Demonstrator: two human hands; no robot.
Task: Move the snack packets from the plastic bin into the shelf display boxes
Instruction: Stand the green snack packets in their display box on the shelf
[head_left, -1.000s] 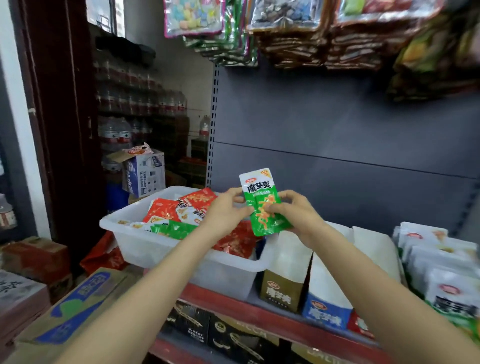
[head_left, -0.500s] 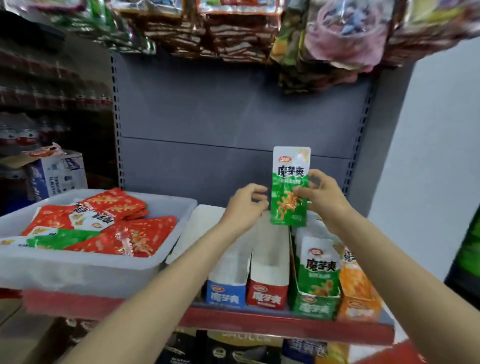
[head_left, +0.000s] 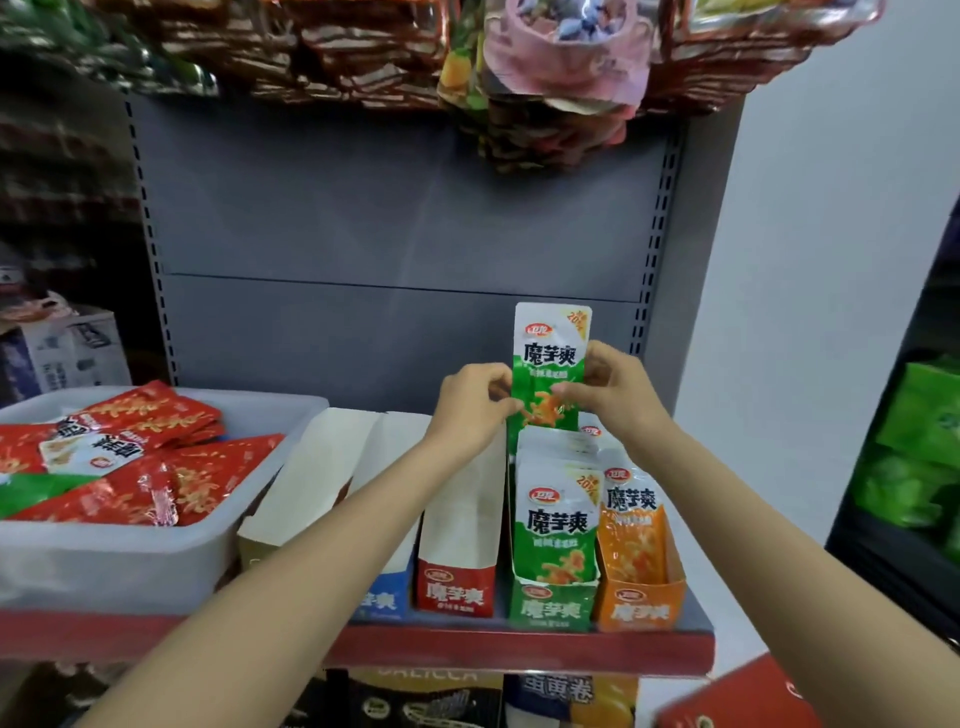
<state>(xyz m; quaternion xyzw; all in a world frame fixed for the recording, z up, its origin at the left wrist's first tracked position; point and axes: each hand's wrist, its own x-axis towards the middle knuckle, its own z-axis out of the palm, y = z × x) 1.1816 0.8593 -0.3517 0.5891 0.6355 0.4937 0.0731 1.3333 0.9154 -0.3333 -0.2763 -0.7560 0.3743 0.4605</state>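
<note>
**Green packet held over its matching box**

At the far right of the red-edged shelf (head_left: 519, 652), seen from my head camera, I hold one green snack packet (head_left: 549, 364) upright with both hands. My left hand (head_left: 475, 408) pinches its left edge between curled fingers and thumb; my right hand (head_left: 613, 387) pinches the right edge the same way. The packet's lower end sits just above the rear of the green display box (head_left: 551, 605), which already holds a row of matching packets. Just right of it stands an orange display box (head_left: 641, 608) with orange packets; to its left are a red box (head_left: 454, 595) and a blue box (head_left: 382, 600), their contents hidden. Far left, the plastic bin (head_left: 104, 566) holds many red packets and a green one.

My judgement: the green box looks crowded, so pushing down could crumple the packet or knock the front ones forward. Drifting right would land it in the orange box.
</note>
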